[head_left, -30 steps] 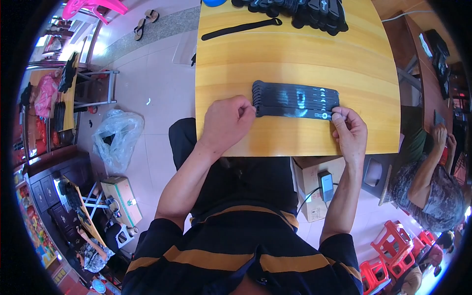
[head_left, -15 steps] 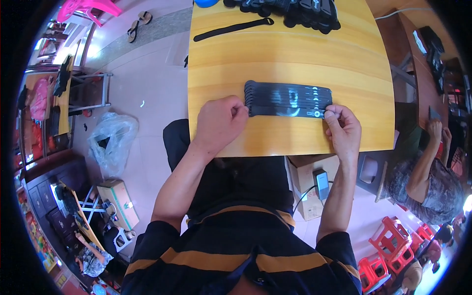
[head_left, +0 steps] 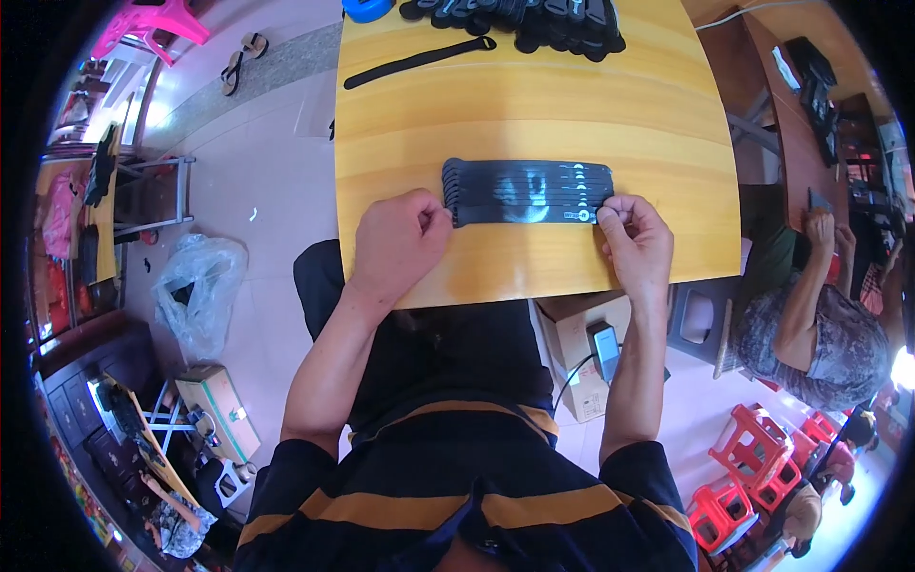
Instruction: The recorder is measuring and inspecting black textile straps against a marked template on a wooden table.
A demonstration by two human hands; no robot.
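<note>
Head view, centre: left hand (head_left: 402, 238) and right hand (head_left: 640, 243) pinch opposite ends of layered black straps (head_left: 519, 193), seemingly aligning them. The next move calls for level ends.

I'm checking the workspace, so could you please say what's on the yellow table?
Overlapping black straps, one separate strap, a dark strap pile and part of a blue object; the tabletop beneath them is covered.

My remote feed is bright: whitish glare on the black straps (head_left: 515, 194), soft sheen on the yellow tabletop (head_left: 667, 124), a blown-out patch (head_left: 902, 370) at far right, edges curving with fisheye distortion.
</note>
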